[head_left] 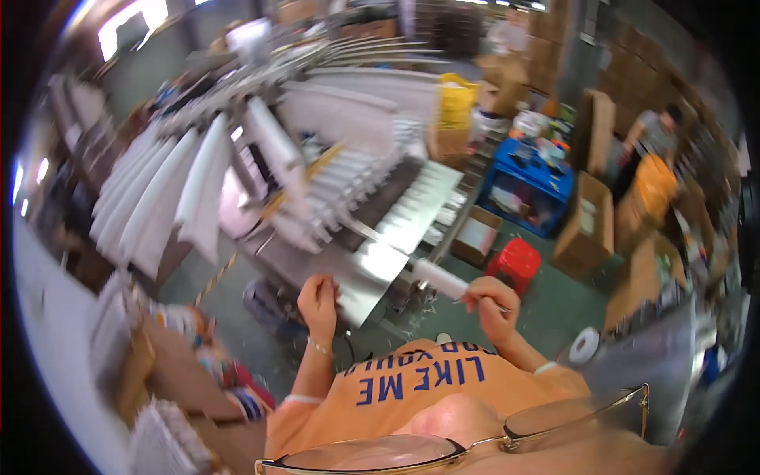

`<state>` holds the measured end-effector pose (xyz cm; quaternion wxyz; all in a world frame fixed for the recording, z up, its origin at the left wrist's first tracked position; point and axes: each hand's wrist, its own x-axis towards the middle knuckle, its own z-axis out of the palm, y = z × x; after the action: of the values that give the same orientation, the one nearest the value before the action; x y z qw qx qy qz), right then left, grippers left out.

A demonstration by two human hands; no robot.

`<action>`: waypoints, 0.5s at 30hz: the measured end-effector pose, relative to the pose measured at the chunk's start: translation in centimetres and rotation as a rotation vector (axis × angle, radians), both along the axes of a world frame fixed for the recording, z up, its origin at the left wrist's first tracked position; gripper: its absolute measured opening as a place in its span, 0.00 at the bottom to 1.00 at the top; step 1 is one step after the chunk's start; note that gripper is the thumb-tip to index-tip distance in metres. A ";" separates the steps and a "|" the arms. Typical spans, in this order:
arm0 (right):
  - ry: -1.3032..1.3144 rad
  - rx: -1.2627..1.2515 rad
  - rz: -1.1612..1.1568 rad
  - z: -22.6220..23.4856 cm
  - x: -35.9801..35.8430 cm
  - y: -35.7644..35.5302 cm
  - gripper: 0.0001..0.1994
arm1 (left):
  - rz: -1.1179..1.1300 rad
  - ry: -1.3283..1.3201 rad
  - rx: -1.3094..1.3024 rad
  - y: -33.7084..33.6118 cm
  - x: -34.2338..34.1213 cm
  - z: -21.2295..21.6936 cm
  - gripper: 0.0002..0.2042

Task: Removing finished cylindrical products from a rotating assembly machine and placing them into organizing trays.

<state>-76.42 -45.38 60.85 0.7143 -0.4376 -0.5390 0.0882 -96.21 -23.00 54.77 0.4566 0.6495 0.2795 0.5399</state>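
Observation:
My right hand (492, 307) is closed around the near end of a slim white tube-like piece (441, 279), which points away to the left toward the metal table. My left hand (318, 301) is raised beside the near edge of the shiny metal table (378, 267), its fingers curled together. Whatever it may hold is too small or blurred to make out. Beyond the table stands a large rack with long white flaps (207, 178) fanned out around it. A row of white tubular pieces (340, 186) lies across the far part of the table.
To the right are a red stool (514, 265), a blue crate (526, 190) with items on top, and open cardboard boxes (584, 226). A person (655, 134) stands among boxes at the far right. A white roll (584, 345) lies near my right side; cardboard (170, 364) is at left.

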 end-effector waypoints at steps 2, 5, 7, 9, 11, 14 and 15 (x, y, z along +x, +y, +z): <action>-0.021 -0.011 0.019 0.6 -0.2 0.0 0.10 | 0.025 -0.127 -0.059 1.3 -0.4 0.1 0.03; -0.031 0.025 0.001 1.2 -0.5 0.1 0.10 | 0.105 -0.223 -0.128 3.3 -1.1 1.2 0.05; -0.140 -0.007 0.022 2.0 -0.6 0.1 0.10 | 0.156 -0.315 -0.135 4.9 -1.4 1.4 0.04; -0.223 -0.052 0.049 2.7 -0.2 0.3 0.09 | 0.155 -0.356 -0.159 6.3 -1.3 2.1 0.06; -0.300 -0.092 0.065 3.7 -0.4 0.4 0.09 | 0.141 -0.389 -0.178 7.7 -1.3 3.0 0.07; -0.463 -0.147 0.023 6.1 -1.0 0.9 0.09 | 0.023 -0.310 -0.280 9.4 -1.4 4.4 0.11; -0.527 -0.153 0.015 6.8 -1.3 1.0 0.08 | 0.002 -0.287 -0.319 9.9 -1.4 4.6 0.12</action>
<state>-77.73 -44.33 67.68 0.5135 -0.4941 -0.7013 0.0171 -97.58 -13.13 59.33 0.5880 0.4853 0.2941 0.5764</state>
